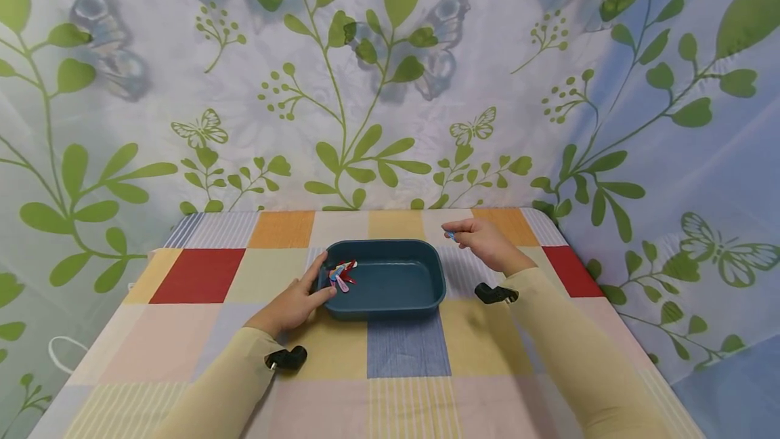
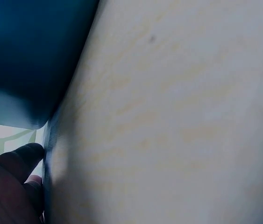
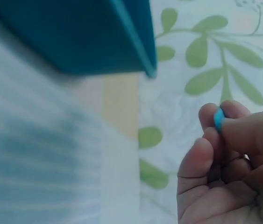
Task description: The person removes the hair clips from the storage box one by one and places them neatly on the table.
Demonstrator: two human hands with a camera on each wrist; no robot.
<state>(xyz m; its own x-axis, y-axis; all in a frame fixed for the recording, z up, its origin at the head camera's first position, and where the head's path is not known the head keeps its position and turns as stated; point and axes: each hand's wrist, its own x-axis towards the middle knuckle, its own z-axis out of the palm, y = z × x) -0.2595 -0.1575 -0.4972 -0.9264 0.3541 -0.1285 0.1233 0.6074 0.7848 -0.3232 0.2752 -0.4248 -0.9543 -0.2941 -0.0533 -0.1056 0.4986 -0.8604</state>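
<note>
While the left hand (image 1: 295, 302) spreads against the tray (image 1: 390, 279), the right hand (image 1: 487, 244) hovers beside it, pinching a blue piece (image 3: 218, 120).

The tray (image 1: 390, 283) has the appearance of moulded plastic: smooth, with a satin finish that returns a pale reflection from its wall in the left wrist view. Small coloured pieces (image 1: 343, 275) inside it present shiny faces (base material, metal or plastic, cannot be determined at this size). The blue piece (image 3: 218, 120) has a smooth surface. The table covering (image 1: 408, 351) is matt cloth. The backdrop (image 1: 286, 175) is smooth printed sheeting. The sleeves (image 1: 210, 385) are matt cloth; the wrist-worn devices (image 1: 291, 359) resemble hard plastic.
</note>
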